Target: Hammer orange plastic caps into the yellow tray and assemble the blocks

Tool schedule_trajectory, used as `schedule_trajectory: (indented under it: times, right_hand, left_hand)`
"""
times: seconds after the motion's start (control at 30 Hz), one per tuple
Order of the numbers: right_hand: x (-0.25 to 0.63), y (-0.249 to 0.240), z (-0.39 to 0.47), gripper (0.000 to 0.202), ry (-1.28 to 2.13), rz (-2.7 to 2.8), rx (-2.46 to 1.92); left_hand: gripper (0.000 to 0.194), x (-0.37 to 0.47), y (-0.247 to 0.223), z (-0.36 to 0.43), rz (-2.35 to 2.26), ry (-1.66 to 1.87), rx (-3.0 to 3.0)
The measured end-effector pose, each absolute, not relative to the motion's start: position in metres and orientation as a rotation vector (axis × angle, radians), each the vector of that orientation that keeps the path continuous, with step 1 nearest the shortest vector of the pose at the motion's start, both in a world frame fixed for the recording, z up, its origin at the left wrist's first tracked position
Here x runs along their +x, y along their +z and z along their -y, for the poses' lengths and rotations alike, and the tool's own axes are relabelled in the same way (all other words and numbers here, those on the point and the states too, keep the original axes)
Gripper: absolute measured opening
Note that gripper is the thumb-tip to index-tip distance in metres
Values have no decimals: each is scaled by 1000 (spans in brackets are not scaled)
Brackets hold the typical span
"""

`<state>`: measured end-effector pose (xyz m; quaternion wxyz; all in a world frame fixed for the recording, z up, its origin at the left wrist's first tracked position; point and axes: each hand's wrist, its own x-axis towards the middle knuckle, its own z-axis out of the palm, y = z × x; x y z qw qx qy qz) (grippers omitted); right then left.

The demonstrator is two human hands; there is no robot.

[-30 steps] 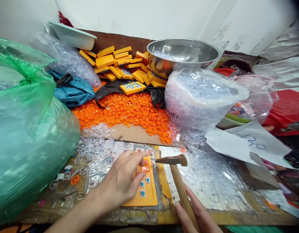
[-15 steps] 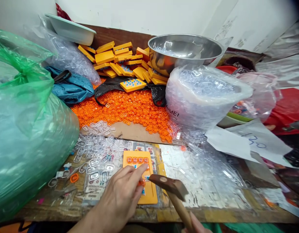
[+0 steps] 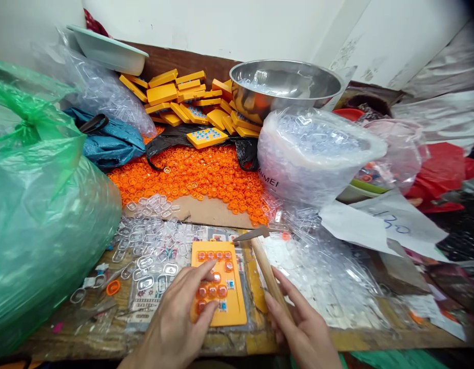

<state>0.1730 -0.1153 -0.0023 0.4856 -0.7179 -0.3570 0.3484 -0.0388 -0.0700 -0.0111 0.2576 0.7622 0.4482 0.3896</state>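
A yellow board (image 3: 237, 302) lies on the bench, with rows of orange round pieces and a few small blue-and-white pieces on it. My left hand (image 3: 179, 307) rests over the board's left part, fingers bent and apart, its fingertips by the orange pieces; nothing shows held in it. To the right of the board, my right hand (image 3: 298, 318) is wrapped round the wooden handle of a hammer (image 3: 268, 271). The hammer's head is raised near the board's upper right corner.
Clear plastic frames (image 3: 144, 246) lie left of the board, beside a green bag (image 3: 52, 230). Behind are orange pieces (image 3: 191, 174), stacked yellow boards (image 3: 162, 94), a steel bowl (image 3: 287, 97) and a clear bag (image 3: 306, 164). Paper (image 3: 363, 220) lies at right.
The hammer has risen and turned, and more of my right hand shows. My left hand has shifted left and its fingers have moved off the board's right side, uncovering more orange pieces.
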Motion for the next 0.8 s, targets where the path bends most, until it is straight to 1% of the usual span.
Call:
schedule_trajectory:
  times: [0.07, 0.17, 0.2, 0.27, 0.4, 0.57, 0.6, 0.67, 0.73, 0.8]
  right_hand:
    - [174, -4, 107, 56, 867, 855, -1741]
    - [174, -9, 105, 57, 883, 849, -1721]
    - [174, -11, 106, 57, 892, 845, -1717]
    - [173, -13, 109, 57, 915, 835, -1714]
    - [173, -12, 111, 58, 954, 801, -1719]
    - [171, -6, 108, 61, 979, 717, -1715]
    - [170, -5, 109, 62, 980, 708, -1714]
    - [169, -5, 111, 62, 964, 711, -1721]
    - [168, -7, 116, 61, 928, 720, -1729]
    - [166, -7, 124, 57, 876, 728, -1719]
  left_hand:
    - [47, -55, -7, 60, -1302, 1110, 2187]
    - [23, -84, 3, 36, -1526, 1212, 2348]
    - [19, -92, 6, 28, -1586, 1204, 2373]
    - [19, -101, 10, 17, -1623, 1098, 2401]
    - [25, -92, 7, 10, -1516, 780, 2473]
    - [22, -73, 0, 10, -1504, 556, 2518]
    - [22, -71, 1, 9, -1498, 569, 2510]
    - [24, -71, 6, 11, -1450, 709, 2440]
    - [24, -70, 12, 15, -1378, 885, 2272]
    - [21, -68, 18, 22, -1312, 963, 2058]
